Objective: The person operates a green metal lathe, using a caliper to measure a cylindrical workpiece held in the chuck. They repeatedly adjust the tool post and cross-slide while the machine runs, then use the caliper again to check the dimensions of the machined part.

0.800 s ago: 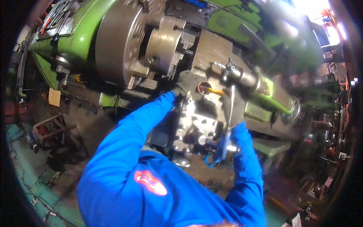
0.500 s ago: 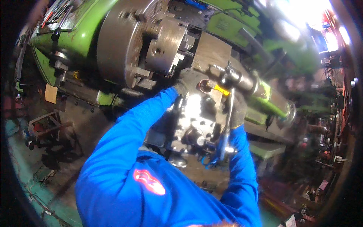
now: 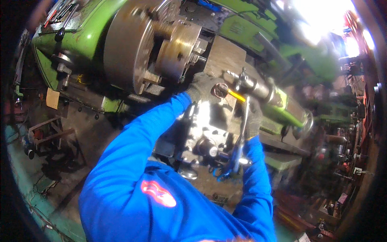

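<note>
Green lathe [image 3: 86, 36], grey steel chuck [image 3: 129, 44], blue sleeves [image 3: 137, 141], yellow-tipped tool [image 3: 236, 95].

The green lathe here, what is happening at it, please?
A person in blue sleeves leans over the green lathe. The gloved left hand rests on the tool post area beside the chuck. The gloved right hand grips a long metal wrench that points down from the tool post. A round workpiece sits in the chuck.

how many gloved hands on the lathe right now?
2. The left hand is by the chuck, at the tool post. The right hand grips a wrench handle.
</note>
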`<state>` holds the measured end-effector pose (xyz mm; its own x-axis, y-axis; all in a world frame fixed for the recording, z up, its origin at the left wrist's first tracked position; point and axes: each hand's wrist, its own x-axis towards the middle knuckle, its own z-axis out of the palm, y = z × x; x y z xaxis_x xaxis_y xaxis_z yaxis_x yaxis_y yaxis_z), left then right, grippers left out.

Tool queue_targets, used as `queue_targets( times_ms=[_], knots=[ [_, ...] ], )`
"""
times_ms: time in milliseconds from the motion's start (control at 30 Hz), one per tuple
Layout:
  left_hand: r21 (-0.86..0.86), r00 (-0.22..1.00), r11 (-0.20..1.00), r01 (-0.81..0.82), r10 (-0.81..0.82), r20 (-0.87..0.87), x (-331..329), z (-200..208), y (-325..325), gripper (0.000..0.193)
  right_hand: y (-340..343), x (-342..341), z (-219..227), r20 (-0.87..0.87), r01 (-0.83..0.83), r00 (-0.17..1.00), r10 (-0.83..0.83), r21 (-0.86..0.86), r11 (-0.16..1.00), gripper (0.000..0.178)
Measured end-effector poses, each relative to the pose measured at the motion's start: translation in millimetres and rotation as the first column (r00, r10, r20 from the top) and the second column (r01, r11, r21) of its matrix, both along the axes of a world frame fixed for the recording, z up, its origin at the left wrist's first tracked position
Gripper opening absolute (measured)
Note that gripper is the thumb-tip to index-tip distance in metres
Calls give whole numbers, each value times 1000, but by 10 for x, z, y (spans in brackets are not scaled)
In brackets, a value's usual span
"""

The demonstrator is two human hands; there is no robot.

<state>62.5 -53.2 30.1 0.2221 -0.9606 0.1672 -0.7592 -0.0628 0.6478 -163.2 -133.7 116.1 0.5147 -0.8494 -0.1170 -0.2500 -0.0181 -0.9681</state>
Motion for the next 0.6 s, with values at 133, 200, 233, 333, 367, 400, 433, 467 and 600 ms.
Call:
queue_targets(
  times_ms=[133,200,233,333,367,400,433,467,600],
  knots=[
    [-11,999,1000,9,-9,-35,-10,-6,-34,60,71,70,90,-43,10,999,-16,-131,991,26],
    [-13,999,999,36,-37,-27,-4,64,-23,57,117,68,143,-88,-8,996,-2,-116,993,25],
    [8,998,998,61,-61,-29,-7,98,-20,57,110,42,68,-107,-34,994,16,-164,986,26],
    [-5,998,998,68,-68,-1,-3,103,-10,57,91,80,-78,-232,-206,968,92,-533,821,28],
    [-61,999,998,34,-32,34,-18,32,-15,58,116,124,-28,-347,-304,931,110,-573,761,28],
    [-117,998,993,3,5,66,-26,-26,-18,58,139,159,23,-459,-402,881,115,-597,694,28],
    [-89,999,996,25,-20,50,-31,-2,-23,59,144,173,49,-564,-495,819,103,-606,623,28],
    [-60,998,997,47,-45,34,-34,21,-27,60,129,176,5,-626,-541,775,87,-585,604,29],
    [-38,999,998,45,-46,-14,-38,107,14,61,102,161,-91,-576,-489,812,99,-578,653,28]
  ],
)
